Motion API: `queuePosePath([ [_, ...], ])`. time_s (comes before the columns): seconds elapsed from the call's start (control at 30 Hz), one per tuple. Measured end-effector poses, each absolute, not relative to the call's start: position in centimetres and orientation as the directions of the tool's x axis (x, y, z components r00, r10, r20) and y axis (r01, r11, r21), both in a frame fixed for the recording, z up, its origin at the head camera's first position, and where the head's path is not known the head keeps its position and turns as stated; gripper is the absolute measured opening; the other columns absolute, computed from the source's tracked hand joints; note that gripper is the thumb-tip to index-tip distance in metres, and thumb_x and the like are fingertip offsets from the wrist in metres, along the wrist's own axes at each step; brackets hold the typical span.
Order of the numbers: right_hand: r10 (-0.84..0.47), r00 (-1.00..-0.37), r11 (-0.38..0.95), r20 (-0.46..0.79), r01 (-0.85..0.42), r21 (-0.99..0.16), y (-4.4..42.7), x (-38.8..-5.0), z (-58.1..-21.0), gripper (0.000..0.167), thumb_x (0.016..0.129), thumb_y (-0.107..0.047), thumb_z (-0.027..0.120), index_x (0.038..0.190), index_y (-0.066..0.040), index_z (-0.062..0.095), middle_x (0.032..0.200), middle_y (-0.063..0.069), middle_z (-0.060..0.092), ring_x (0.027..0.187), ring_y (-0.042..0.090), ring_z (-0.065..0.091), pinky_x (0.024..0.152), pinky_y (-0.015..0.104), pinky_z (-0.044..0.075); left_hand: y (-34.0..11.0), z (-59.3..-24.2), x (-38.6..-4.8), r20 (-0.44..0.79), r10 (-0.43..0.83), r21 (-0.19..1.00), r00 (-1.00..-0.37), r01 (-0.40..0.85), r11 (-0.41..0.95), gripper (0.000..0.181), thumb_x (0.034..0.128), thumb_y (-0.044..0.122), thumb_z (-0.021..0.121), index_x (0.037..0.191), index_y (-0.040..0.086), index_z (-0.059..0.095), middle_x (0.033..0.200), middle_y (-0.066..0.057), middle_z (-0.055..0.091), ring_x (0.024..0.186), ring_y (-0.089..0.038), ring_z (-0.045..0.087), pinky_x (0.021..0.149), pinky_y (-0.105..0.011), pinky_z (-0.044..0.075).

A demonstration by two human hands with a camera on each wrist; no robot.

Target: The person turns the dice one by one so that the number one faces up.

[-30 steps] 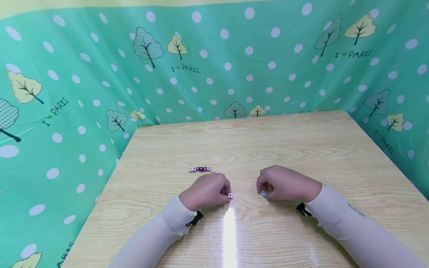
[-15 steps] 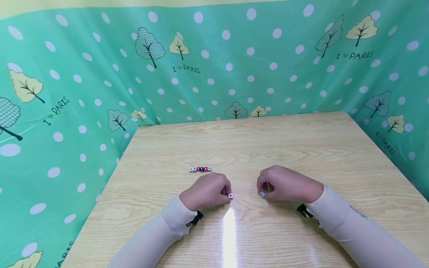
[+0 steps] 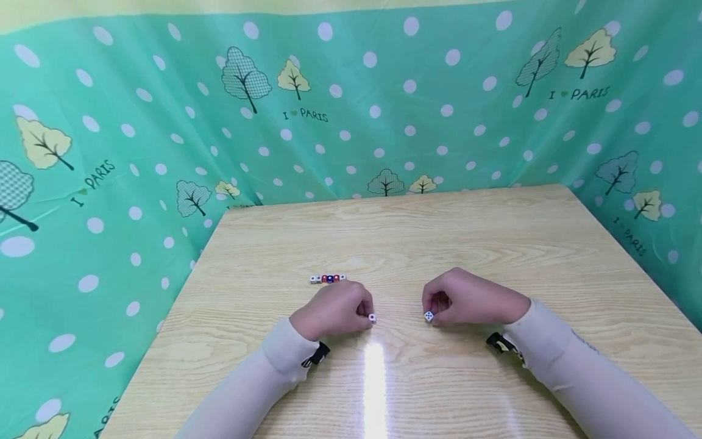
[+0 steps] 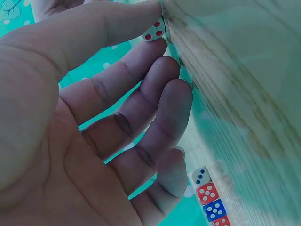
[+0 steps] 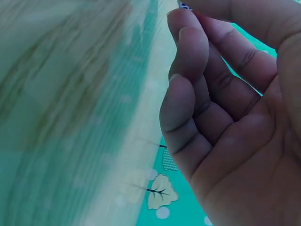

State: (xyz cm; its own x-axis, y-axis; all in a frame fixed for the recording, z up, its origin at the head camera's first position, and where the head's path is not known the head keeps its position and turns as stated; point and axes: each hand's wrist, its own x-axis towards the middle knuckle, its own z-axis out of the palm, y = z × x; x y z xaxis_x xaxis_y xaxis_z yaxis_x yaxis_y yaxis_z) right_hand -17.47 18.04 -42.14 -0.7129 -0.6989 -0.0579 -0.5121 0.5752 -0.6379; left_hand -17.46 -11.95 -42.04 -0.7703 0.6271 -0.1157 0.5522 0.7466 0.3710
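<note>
My left hand (image 3: 334, 310) pinches a white die (image 3: 372, 318) between thumb and forefinger, low at the tabletop. Red pips show on this die (image 4: 154, 31) in the left wrist view, and its other fingers are bent below. To the right, across a small gap, my right hand (image 3: 466, 297) holds another white die (image 3: 428, 316) with dark pips at its fingertips. Only a sliver of that die (image 5: 184, 6), with blue marks, shows past the thumb in the right wrist view. Behind the left hand lies a straight row of dice (image 3: 328, 278) in white, red and blue, side by side.
The wooden table (image 3: 439, 231) carries a bright light reflection (image 3: 375, 390) near its front. A green dotted curtain (image 3: 351, 122) with tree prints hangs behind the table and along both sides. Dark straps (image 3: 316, 355) sit at the wrists.
The die in my right hand has turned, and a different face with fewer pips shows now. My left hand has shifted slightly left with its die. The row of dice stays put.
</note>
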Motion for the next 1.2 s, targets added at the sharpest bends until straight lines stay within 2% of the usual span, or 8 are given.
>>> queuePosePath([
  [0.27,-0.693,-0.713,0.585,-0.108,-0.467,-0.663,18.5,-17.8,-42.6,0.014,0.084,-0.009,0.081,0.087,-0.020,0.072,0.077,-0.009,0.066,0.069,0.007,0.058,0.062,0.023,0.051,-12.0,-42.0,-17.5,-0.120,0.631,0.385,-0.766,0.550,0.741,0.017,0.0843,0.022,0.080,0.074,0.030,0.069,0.069,0.016,0.062,0.067,-0.003,0.055,0.062,-0.024,0.047],
  [0.6,-0.675,-0.721,0.613,-0.156,-0.430,-0.663,18.7,-18.0,-42.9,0.015,0.084,-0.014,0.084,0.087,-0.023,0.072,0.076,-0.009,0.065,0.069,0.008,0.058,0.062,0.023,0.050,-11.6,-42.0,-17.3,-0.108,0.635,0.389,-0.765,0.555,0.735,0.015,0.0862,0.023,0.080,0.076,0.028,0.070,0.070,0.016,0.061,0.068,-0.003,0.054,0.064,-0.023,0.046],
  [0.87,-0.674,-0.719,0.623,-0.170,-0.429,-0.654,19.0,-18.1,-42.8,0.018,0.083,-0.013,0.083,0.089,-0.024,0.071,0.078,-0.009,0.065,0.071,0.009,0.059,0.065,0.024,0.052,-11.1,-42.3,-17.0,-0.092,0.640,0.396,-0.763,0.561,0.727,0.014,0.0867,0.025,0.079,0.076,0.028,0.070,0.068,0.015,0.060,0.064,-0.002,0.051,0.058,-0.022,0.043],
  [1.0,-0.677,-0.720,0.628,-0.152,-0.457,-0.630,18.8,-17.9,-42.5,0.020,0.081,-0.010,0.082,0.089,-0.024,0.071,0.078,-0.010,0.064,0.071,0.007,0.058,0.065,0.024,0.051,-11.0,-42.4,-16.9,-0.089,0.637,0.381,-0.766,0.565,0.732,0.014,0.0863,0.026,0.080,0.076,0.028,0.070,0.067,0.015,0.059,0.062,-0.002,0.050,0.055,-0.022,0.042],
  [1.2,-0.682,-0.729,0.636,-0.052,-0.557,-0.535,17.9,-17.0,-41.9,0.022,0.077,-0.004,0.078,0.086,-0.023,0.071,0.079,-0.008,0.064,0.071,0.009,0.057,0.066,0.024,0.049,-11.0,-42.5,-16.8,-0.082,0.636,0.369,-0.767,0.570,0.734,0.015,0.0860,0.025,0.080,0.076,0.028,0.070,0.066,0.015,0.058,0.061,-0.001,0.049,0.054,-0.022,0.041],
])
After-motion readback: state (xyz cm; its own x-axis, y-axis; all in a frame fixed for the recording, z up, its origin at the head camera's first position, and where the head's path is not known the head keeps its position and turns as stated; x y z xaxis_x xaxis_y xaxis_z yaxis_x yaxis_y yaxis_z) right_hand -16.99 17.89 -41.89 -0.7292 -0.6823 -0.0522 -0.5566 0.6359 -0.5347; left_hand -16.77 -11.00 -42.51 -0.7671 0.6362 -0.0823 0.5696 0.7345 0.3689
